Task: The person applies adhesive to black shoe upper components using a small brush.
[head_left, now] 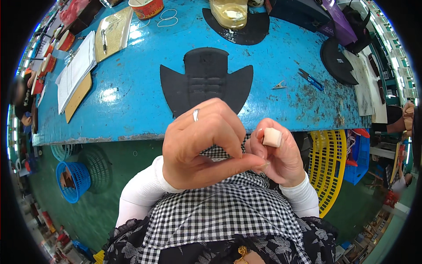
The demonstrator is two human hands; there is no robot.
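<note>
Both my hands meet in front of my checked apron, at the table's near edge. My left hand [204, 143], with a ring on one finger, is curled closed, its thumb reaching across to the right hand. My right hand [283, 160] is also closed, its fingers bent, with a beige wrap [272, 137] around one fingertip. Whatever lies between the fingers of either hand is hidden or too small to name. Just beyond the hands lies a flat black cut piece [206, 81] with a rounded top, two side points and raised ridges; my left hand covers its near end.
Blue-handled snips [312, 80] and a small clip [279, 85] lie right on the blue table [136, 97]. A glue container [233, 17] stands on another black piece at the back. Papers [77, 72] lie left. A yellow basket [327, 171] and a blue basket [74, 181] stand below.
</note>
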